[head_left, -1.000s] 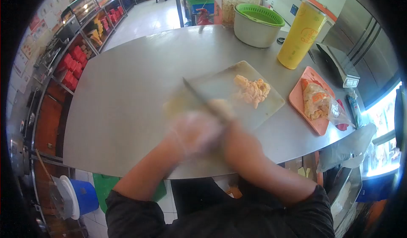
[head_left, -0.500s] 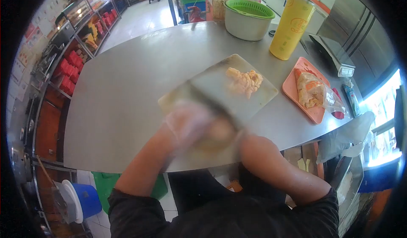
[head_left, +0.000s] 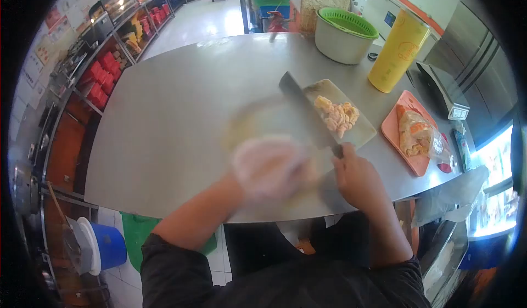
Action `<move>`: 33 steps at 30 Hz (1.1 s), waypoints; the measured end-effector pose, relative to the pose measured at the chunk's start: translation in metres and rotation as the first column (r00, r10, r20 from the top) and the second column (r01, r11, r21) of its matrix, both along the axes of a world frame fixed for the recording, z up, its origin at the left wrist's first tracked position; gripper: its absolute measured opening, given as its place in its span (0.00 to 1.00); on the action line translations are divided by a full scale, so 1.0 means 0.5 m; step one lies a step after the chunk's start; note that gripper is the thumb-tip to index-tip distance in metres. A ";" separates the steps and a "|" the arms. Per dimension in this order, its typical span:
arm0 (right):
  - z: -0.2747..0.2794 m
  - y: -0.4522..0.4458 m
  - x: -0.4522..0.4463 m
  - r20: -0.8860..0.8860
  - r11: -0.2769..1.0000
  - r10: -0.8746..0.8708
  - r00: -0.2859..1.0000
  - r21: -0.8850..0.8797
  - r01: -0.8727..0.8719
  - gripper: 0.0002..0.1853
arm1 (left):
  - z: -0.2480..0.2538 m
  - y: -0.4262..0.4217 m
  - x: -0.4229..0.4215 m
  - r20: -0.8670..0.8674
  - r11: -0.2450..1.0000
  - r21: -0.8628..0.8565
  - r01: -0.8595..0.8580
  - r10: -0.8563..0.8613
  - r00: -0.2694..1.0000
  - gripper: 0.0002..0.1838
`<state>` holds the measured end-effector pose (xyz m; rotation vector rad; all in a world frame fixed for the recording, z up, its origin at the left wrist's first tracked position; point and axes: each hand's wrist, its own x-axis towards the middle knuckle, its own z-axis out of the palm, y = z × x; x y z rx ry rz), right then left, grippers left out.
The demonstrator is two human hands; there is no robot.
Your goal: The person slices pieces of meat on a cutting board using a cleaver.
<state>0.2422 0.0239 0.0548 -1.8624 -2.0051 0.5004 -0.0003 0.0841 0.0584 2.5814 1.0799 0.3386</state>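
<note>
My right hand (head_left: 358,176) is closed round the handle of a large broad-bladed knife (head_left: 308,108). Its blade points away and to the left, over the cutting board (head_left: 359,138). Beyond the blade, a heap of pale pinkish pieces, like raw chicken (head_left: 337,116), lies on the board. My left hand (head_left: 272,165), in a clear plastic glove, is low and left of the knife, smeared by motion. Its fingers cannot be made out, nor whether they hold anything. The board's left part and near side are blurred around that hand.
On the right, a pink tray (head_left: 391,130) holds a plastic bag of food (head_left: 414,135). Behind it are a scale (head_left: 442,91), a tall yellow cup (head_left: 399,50) and a white tub with a green basket (head_left: 343,39). A blue bucket (head_left: 110,246) stands below the table's left edge.
The knife, blurred low by both hands before, now shows plainly, angled across the board. My right hand has moved up and right; my left hand has shifted slightly right. The view has shifted a little.
</note>
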 end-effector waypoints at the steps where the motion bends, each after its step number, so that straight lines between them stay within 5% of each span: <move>1: -0.003 -0.002 0.007 0.000 1.000 0.003 1.000 0.003 -0.003 0.16 | 0.014 -0.011 0.004 0.008 1.000 -0.007 -0.007 0.007 1.000 0.15; 3: -0.013 -0.006 0.021 -0.201 0.998 -0.031 0.979 0.038 0.040 0.17 | 0.016 -0.010 0.002 0.020 1.000 -0.010 -0.016 0.016 1.000 0.15; 9: -0.092 -0.036 0.072 -0.433 0.996 -0.087 0.897 -0.018 0.088 0.17 | -0.031 0.019 -0.012 0.195 0.998 0.058 -0.022 0.011 0.981 0.16; 11: -0.097 -0.052 0.082 -0.612 0.992 -0.126 0.781 -0.102 0.080 0.17 | -0.079 0.044 -0.025 0.518 0.983 -0.169 -0.077 0.155 0.842 0.09; 12: -0.099 -0.056 0.086 -0.759 0.982 -0.173 0.628 -0.182 0.050 0.16 | -0.075 0.049 -0.027 0.512 0.984 -0.165 -0.072 0.148 0.846 0.09; 15: -0.114 -0.055 0.093 -0.895 0.987 -0.162 0.416 -0.149 0.062 0.15 | -0.078 0.069 -0.029 0.544 0.806 -0.581 -0.115 0.489 0.682 0.07; 19: -0.119 -0.058 0.098 -0.932 0.993 -0.121 0.343 -0.111 0.050 0.14 | -0.145 0.114 -0.038 0.639 0.713 -0.699 -0.059 0.659 0.398 0.11; 21: -0.119 -0.058 0.103 -0.906 0.996 -0.085 0.414 -0.093 0.001 0.13 | -0.144 0.140 -0.032 0.655 0.689 -0.725 0.003 0.688 0.311 0.11; 24: -0.109 -0.058 0.110 -0.896 0.997 -0.069 0.438 -0.082 -0.009 0.13 | -0.126 0.167 -0.005 0.607 0.694 -0.720 -0.015 0.640 0.471 0.15; 26: -0.105 -0.061 0.114 -0.897 0.998 -0.057 0.439 -0.066 -0.004 0.13 | -0.067 0.157 0.029 0.710 0.688 -0.673 0.271 0.498 0.497 0.18; 27: -0.104 -0.060 0.115 -0.895 0.998 -0.048 0.443 -0.057 -0.008 0.13 | -0.052 0.157 0.042 0.713 0.691 -0.668 0.274 0.490 0.502 0.18; 30: -0.115 -0.061 0.115 -0.901 1.000 -0.022 0.434 -0.016 0.019 0.13 | -0.035 0.143 0.080 0.712 0.714 -0.653 0.252 0.465 0.526 0.20; 32: -0.101 -0.066 0.121 -0.890 0.998 -0.057 0.452 -0.052 0.025 0.14 | -0.068 0.104 0.088 0.587 0.734 -0.676 -0.067 0.591 0.553 0.18; 33: -0.096 -0.067 0.124 -0.877 0.996 -0.090 0.472 -0.093 0.016 0.14 | -0.109 0.112 0.070 0.583 0.735 -0.675 -0.065 0.585 0.563 0.18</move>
